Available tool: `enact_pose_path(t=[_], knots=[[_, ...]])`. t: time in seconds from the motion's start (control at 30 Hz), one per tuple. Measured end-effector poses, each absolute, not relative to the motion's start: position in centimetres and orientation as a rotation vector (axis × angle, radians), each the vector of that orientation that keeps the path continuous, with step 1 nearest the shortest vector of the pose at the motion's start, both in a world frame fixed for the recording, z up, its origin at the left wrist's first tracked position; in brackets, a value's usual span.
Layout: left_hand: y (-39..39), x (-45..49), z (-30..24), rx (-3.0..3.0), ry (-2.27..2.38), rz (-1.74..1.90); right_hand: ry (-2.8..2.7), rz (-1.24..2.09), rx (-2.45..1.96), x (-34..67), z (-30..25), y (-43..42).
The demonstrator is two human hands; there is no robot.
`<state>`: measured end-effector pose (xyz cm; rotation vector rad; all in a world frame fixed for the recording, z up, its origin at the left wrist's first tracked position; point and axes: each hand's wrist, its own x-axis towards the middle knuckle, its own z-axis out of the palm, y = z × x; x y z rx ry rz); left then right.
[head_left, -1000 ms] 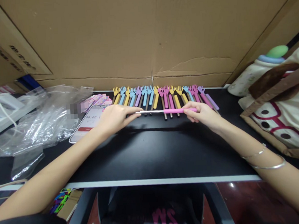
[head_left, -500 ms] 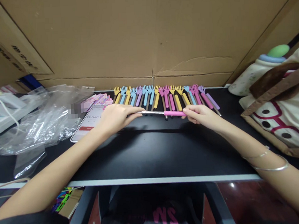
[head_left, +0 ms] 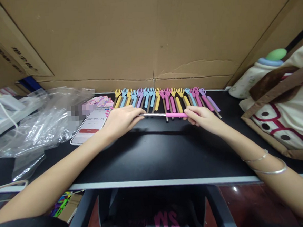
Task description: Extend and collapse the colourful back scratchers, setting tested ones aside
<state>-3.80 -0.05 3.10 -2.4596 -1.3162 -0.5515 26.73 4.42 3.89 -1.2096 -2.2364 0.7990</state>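
Note:
Level above the black table, a telescopic back scratcher stretches between my two hands, its metal rod drawn out of the pink handle. My left hand is closed, thumb and fingers pinching the rod. Pink claw tips show just beyond that hand; the rest of the claw is hidden. My right hand grips the right end of the pink handle. Behind lies a row of several back scratchers in yellow, blue, purple and pink, claws pointing to the cardboard.
A phone showing a timer lies left, near pink printed cards and clear plastic bags. On the right stand a cream bag and a white bottle. A cardboard wall closes off the back.
Both hands and the back scratcher keep almost the same position. The view has shifted slightly, and pink claw tips now show more beyond my left hand.

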Motion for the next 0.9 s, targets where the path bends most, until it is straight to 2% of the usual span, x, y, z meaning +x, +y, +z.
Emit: enact_pose_path(t=[0.17, 0.6, 0.9], knots=[[0.0, -3.7, 3.0, -2.507, -1.269, -0.55, -2.26, 0.775, -1.193, 26.7, 4.1, 4.4], [-0.5, -3.5, 3.2, -2.525, -1.296, -0.467, -2.34, 0.468, -1.157, 27.1, 4.2, 4.7], [-0.2, -3.8, 3.6, -2.567, -1.29, -0.527, -2.438, 0.701, -1.092, 28.3, 5.2, 5.1]])
